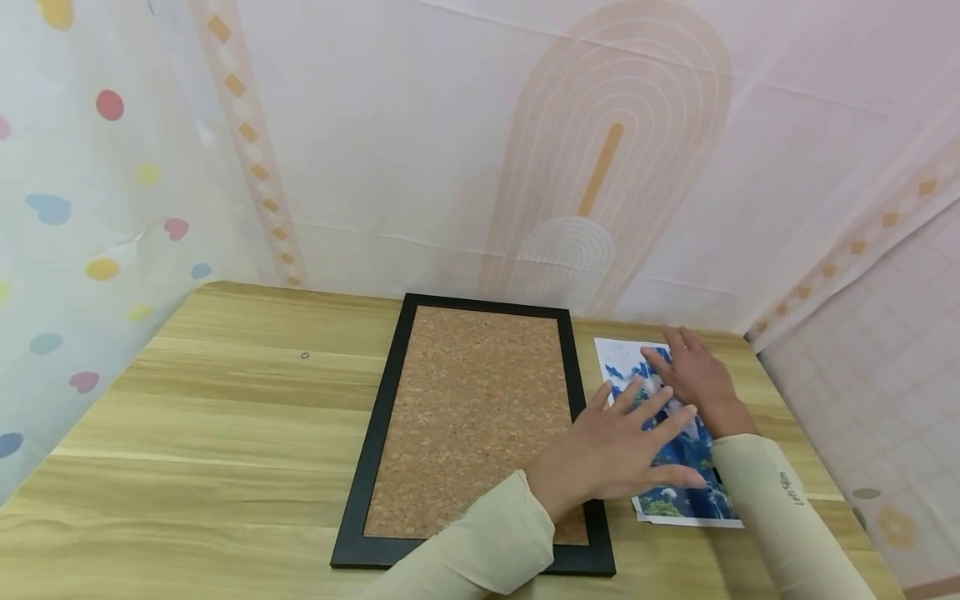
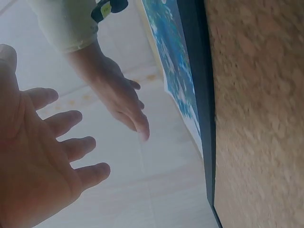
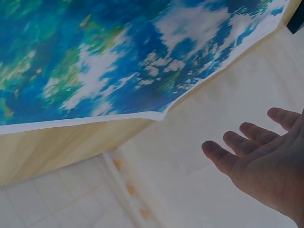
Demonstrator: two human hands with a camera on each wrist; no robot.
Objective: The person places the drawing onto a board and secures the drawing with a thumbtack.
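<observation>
1 table, 1 cork board, 1 printed picture, 2 hands over it.

Largest: 1 wooden table (image 1: 187,433), backed by patterned cloth on 3 sides. Next, 1 black-framed cork board (image 1: 472,417), flat at the table's middle. Just right of the frame, 1 blue-and-white landscape print (image 1: 686,492) lying flat near the table's right edge, touching or nearly touching the frame. Smallest: 2 hands in pale sleeves. Left hand (image 1: 615,454) spread, fingers straight, above the print's lower half, grasping nothing. Right hand (image 1: 693,375) likewise flat and released, fingers extended over the print's upper part; actual contact with the paper unclear.
</observation>
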